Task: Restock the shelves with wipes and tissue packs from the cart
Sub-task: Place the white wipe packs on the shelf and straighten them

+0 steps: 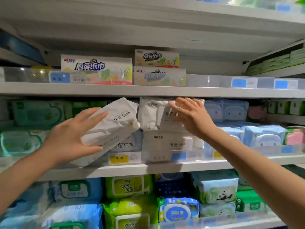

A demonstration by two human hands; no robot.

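yellow price tag [119, 158] sits below blue tags [239, 82].

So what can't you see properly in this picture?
Head view:
- The cart is out of frame, so what's left in it can't be told.
- The right hand covers part of the label on the upright white pack.
- The tilted white pack held by the left hand hides much of the blue pack behind it.
- The top shelf's blue price tags are too blurred to read.

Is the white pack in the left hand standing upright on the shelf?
No, the white pack in the left hand is tilted, upper end leaning right.
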